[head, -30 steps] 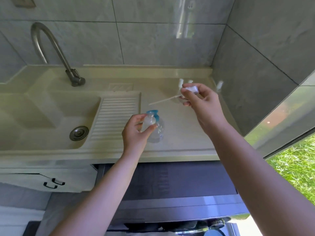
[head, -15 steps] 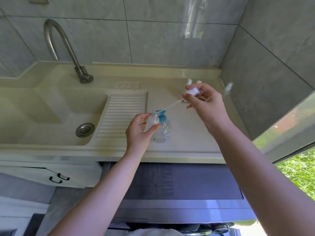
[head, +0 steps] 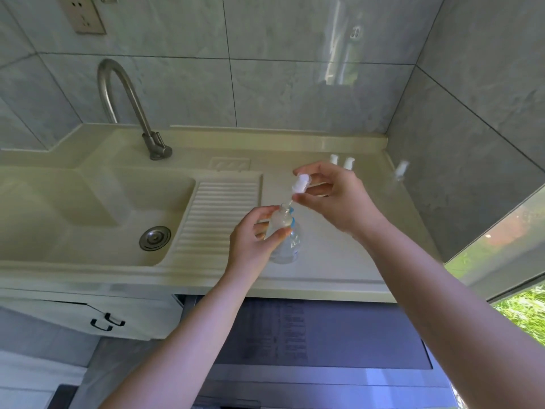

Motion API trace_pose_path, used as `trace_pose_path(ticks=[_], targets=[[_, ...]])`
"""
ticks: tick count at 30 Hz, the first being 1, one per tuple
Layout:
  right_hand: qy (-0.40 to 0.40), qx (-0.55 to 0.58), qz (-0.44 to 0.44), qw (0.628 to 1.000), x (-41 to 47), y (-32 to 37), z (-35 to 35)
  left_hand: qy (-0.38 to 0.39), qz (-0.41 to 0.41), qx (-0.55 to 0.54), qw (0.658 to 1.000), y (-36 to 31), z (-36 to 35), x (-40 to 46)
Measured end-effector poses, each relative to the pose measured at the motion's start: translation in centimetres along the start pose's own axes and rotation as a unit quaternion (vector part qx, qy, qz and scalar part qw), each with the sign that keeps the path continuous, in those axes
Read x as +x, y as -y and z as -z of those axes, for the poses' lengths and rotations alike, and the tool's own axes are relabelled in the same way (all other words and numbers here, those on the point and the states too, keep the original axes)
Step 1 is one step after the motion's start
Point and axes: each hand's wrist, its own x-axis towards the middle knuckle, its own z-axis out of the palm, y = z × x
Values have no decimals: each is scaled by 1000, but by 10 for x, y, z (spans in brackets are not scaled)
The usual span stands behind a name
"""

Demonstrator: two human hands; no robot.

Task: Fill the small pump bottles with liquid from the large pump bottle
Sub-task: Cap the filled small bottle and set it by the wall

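Observation:
My left hand (head: 255, 242) grips a small clear bottle (head: 279, 220) upright over the counter, its neck open. My right hand (head: 334, 196) pinches a white pump head (head: 300, 183) tilted above it; the thin dip tube reaches down to the small bottle's mouth. Right behind the small bottle stands the large clear bottle (head: 290, 246) with a blue pump collar, partly hidden by my left hand. The white tops of two more small pump bottles (head: 341, 161) show at the counter's back, behind my right hand.
A cream sink basin (head: 97, 202) with a metal drain (head: 154, 238) and ribbed drainboard (head: 218, 214) lies left. A curved metal tap (head: 126, 107) rises behind it. Tiled walls close the back and right; the counter edge (head: 295, 286) runs below my hands.
My right hand has swung the pump head from pointing sideways to tilting down, bringing the tube tip to the small bottle's mouth. The left hand kept its hold on the bottle.

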Motion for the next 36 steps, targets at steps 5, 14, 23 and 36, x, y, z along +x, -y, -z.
trace_pose_path(ticks=[5,14,23,36], targets=[[88,-12,17,996,5,6,3,37,5,-16,999,-5,6,-3],[284,-30,24,958,8,23,21,115,18,-95,989,-10,12,-13],[135,-135,19,981,6,31,8,85,-1,-152,985,-16,7,-14],[90,233,-85,964,-16,28,2,10,-3,-163,987,-17,1,-6]])
